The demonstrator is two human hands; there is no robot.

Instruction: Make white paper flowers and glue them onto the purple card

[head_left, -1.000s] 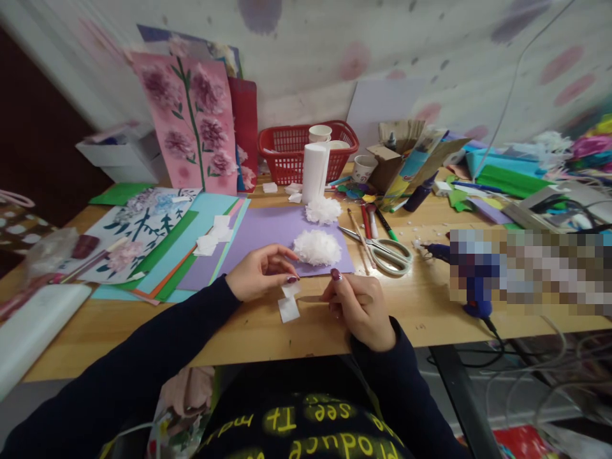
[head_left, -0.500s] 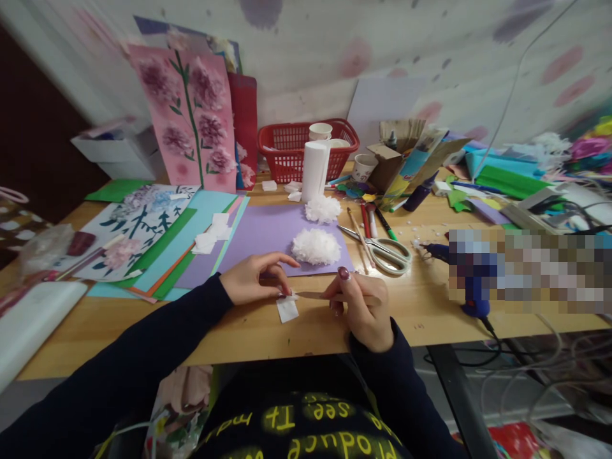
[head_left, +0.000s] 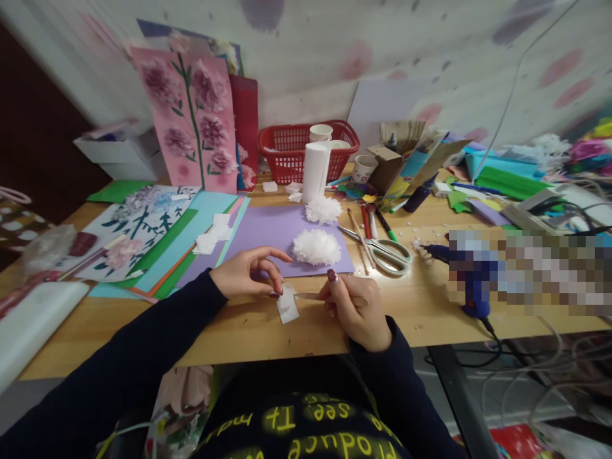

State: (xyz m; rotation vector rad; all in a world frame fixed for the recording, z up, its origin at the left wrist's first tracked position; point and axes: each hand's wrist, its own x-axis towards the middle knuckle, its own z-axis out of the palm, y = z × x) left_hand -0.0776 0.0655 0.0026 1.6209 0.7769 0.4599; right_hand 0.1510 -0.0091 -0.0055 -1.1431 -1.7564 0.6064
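Observation:
Near the table's front edge lies a small white paper piece (head_left: 288, 308). My left hand (head_left: 249, 273) is at its upper left, fingers curved and apart, with a fingertip at the paper's edge. From the right, my right hand (head_left: 354, 306) grips a thin pointed stick (head_left: 308, 296), whose tip meets the paper. Just beyond the hands, a fluffy white paper flower (head_left: 317, 247) rests on a purple sheet (head_left: 261, 233), with a second white flower (head_left: 323, 210) behind it. More white squares (head_left: 213, 234) lie on coloured sheets to the left.
Scissors (head_left: 389, 256), pens and a blue glue gun (head_left: 473, 280) lie to the right. A red basket (head_left: 282, 156) with cups and a white roll (head_left: 314, 172) stand at the back. A pink flower picture (head_left: 191, 121) leans against the wall.
My left hand has moved slightly left, uncovering more of the white paper. My right hand has shifted slightly left with the stick.

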